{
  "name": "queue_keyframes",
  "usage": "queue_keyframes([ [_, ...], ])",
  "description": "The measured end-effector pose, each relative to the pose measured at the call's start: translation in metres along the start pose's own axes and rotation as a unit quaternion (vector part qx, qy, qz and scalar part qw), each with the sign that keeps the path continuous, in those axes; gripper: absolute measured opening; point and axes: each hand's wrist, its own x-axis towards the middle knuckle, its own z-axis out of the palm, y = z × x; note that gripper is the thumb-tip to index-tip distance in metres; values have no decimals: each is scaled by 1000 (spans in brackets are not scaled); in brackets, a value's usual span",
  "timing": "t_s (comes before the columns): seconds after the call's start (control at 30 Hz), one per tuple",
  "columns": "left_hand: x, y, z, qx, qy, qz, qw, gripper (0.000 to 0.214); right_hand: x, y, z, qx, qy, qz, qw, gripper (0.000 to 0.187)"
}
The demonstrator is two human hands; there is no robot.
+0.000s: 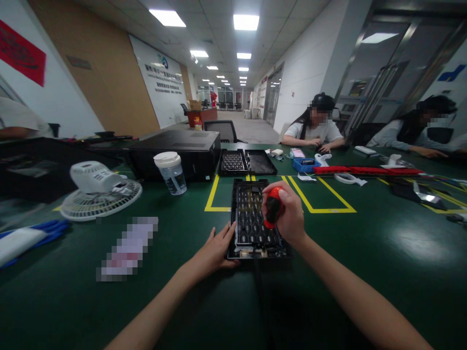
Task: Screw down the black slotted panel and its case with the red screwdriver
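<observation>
On the green table in front of me lies a shallow black case (251, 218) with rows of dark cells inside and small parts exposed at its near end. My left hand (221, 248) holds the case by its near left corner, fingers along the left rim and thumb at the near edge. Wrapped around the red-and-black handle of a screwdriver (273, 208), my right hand (290, 214) is over the right side of the case. The screwdriver's tip cannot be made out. A dark strap or cable (260, 287) runs from the case toward me.
Beyond the case sit another opened black case (233, 161), a large black box (175, 148) and a lidded plastic cup (171, 172). A white fan (100, 187) lies at left. Right are a blue tray (305, 165) and a tape roll (346, 178). People sit across the table.
</observation>
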Motion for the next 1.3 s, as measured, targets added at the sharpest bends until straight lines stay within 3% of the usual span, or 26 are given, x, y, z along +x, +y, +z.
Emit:
queue_keyframes([
  [0.23,0,2,-1,1,-4,-6,1000,105,-4,3,4,-57,39,-19,997,20],
  [0.5,-6,8,-17,-30,-37,-24,999,112,-2,8,1,-132,63,-42,988,21],
  [0.8,-5,4,-29,-49,27,-40,998,61,0,10,-2,-141,74,-34,987,20],
  [1.0,-3,8,-23,-17,73,-44,996,50,0,8,-1,-156,62,-32,985,17],
  [1.3,-1,14,-23,-2,87,-46,995,43,2,5,-2,-116,55,-4,992,15],
])
